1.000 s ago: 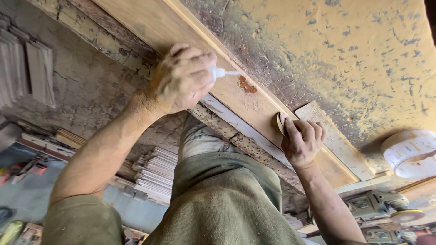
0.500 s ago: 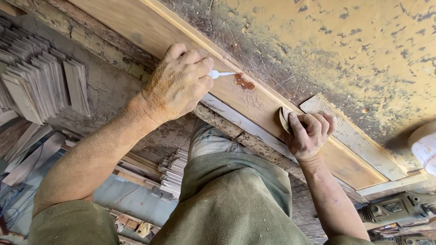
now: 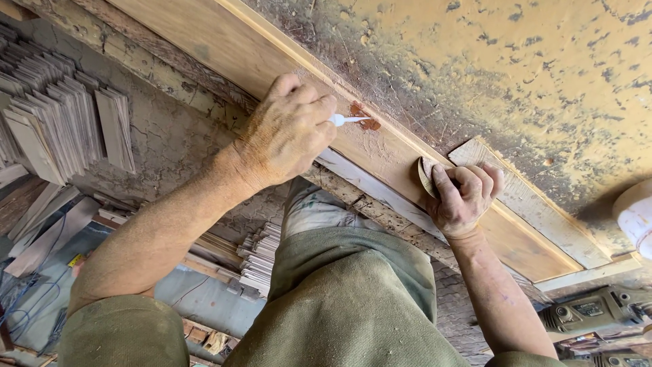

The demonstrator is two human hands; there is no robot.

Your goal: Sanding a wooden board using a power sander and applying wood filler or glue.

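My left hand (image 3: 288,132) is closed around a small white tube with a thin nozzle (image 3: 346,120). The nozzle tip touches a reddish-brown patch (image 3: 365,117) on a long light wooden board (image 3: 224,47). Further along the same board, my right hand (image 3: 462,197) grips a small flat rounded piece (image 3: 426,175) and presses its edge against the board. A short pale wooden strip (image 3: 523,197) lies just beyond my right hand's knuckles.
The board rests on a dusty yellow work surface (image 3: 509,61) with a rough edge. Stacks of thin wooden slats (image 3: 61,129) lie on the floor at left, more (image 3: 261,261) beside my leg. A power sander (image 3: 598,309) sits low right, a white roll (image 3: 635,217) at the right edge.
My left hand and the tube have slid a little to the right along the board, keeping the nozzle on the reddish patch. The view shifted left earlier; my right hand stays put.
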